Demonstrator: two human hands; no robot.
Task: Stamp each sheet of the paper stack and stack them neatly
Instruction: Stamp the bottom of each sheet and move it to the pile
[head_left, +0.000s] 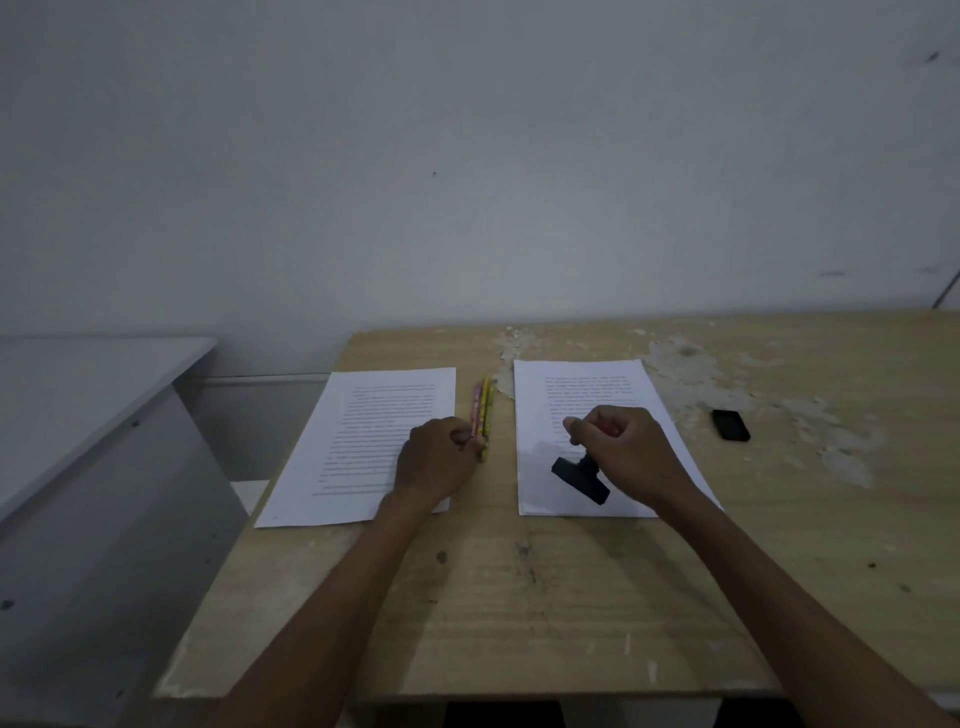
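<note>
Two lots of printed white paper lie on the wooden desk (519, 597). The left sheet (358, 441) sits near the desk's left edge. The right stack (582, 395) lies further right. My right hand (628, 452) grips a black rubber stamp (579, 478) by its handle; the stamp's base is tilted just over the lower part of the right stack. My left hand (439, 460), fingers curled, rests on the right edge of the left sheet, touching the pencils (483, 410). I cannot tell whether it holds one.
Several coloured pencils lie between the two paper lots. A small black lid or ink pad (731, 425) sits to the right of the stack. The desk's back right surface is flaked and stained. A grey cabinet (93, 467) stands to the left of the desk.
</note>
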